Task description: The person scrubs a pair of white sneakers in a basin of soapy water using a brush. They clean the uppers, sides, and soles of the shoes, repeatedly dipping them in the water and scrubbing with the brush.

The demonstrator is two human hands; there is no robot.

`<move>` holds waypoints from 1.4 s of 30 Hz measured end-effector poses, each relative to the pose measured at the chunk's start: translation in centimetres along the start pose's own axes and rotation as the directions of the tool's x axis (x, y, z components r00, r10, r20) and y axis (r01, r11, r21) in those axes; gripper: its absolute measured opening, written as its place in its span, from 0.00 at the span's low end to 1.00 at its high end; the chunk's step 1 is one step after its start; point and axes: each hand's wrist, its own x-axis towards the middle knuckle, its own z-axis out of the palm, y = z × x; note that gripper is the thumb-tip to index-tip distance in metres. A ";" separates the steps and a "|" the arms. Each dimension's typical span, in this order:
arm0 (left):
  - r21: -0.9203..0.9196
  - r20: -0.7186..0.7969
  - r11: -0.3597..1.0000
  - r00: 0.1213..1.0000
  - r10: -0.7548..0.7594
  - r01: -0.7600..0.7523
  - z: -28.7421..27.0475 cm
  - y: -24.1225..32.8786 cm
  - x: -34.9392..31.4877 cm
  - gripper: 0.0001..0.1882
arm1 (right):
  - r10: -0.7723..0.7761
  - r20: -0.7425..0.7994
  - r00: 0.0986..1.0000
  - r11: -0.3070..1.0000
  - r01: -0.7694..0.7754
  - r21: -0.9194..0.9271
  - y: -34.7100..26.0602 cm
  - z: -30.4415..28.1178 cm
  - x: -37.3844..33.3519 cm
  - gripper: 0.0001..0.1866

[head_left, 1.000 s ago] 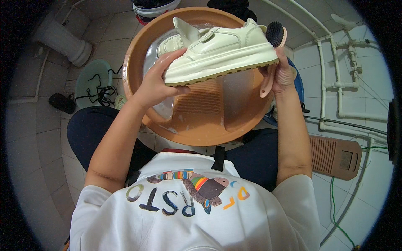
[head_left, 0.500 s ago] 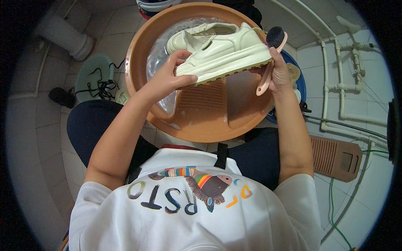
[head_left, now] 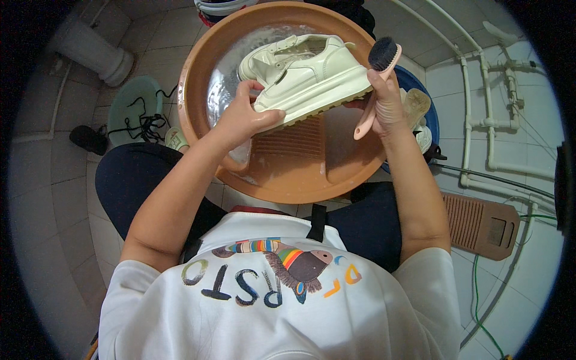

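Observation:
A cream sneaker [head_left: 312, 78], wet and without visible laces, is held sideways above a large orange-brown basin [head_left: 354, 189]. My left hand [head_left: 243, 117] is closed on its toe end, with the thumb along the thick sole. At the heel, my right hand [head_left: 387, 108] grips a pink-handled scrubbing brush [head_left: 384, 57] upright, dark bristles at the top. Fingers of that same hand reach behind and under the heel, partly hidden by the sole. Sudsy water [head_left: 225, 78] lies in the basin beneath, beside its built-in ridged washboard [head_left: 288, 141].
On the right stands a blue basin [head_left: 433, 114] holding pale shoe-like items, partly covered by my arm. Beyond it are a brown washboard [head_left: 480, 225] and white wall pipes [head_left: 468, 120]. A pale green basin [head_left: 123, 105] with black laces [head_left: 144, 126] sits at left, near a dark brush-like object [head_left: 90, 139].
My right hand and the brush have shifted a little left. The sneaker has turned slightly, its heel dropping lower and its upper facing me differently. My left hand stays on the toe.

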 end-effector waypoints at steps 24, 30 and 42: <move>0.078 0.005 0.986 0.989 -0.150 0.149 -0.9 -3.7 2.9 0.39 | 0.534 -0.469 0.704 0.668 -0.691 -0.276 7.3 -4.3 4.4 0.45; -0.646 -0.084 0.729 0.928 -0.362 0.226 -1.2 -11.0 8.4 0.36 | 0.572 -0.381 0.726 0.736 -0.660 -0.152 7.3 -4.3 4.5 0.33; -0.676 -0.396 0.712 0.721 -0.568 0.190 -2.0 -13.5 11.9 0.36 | 0.149 -0.460 0.875 0.632 -0.443 -0.636 12.7 -7.0 4.2 0.21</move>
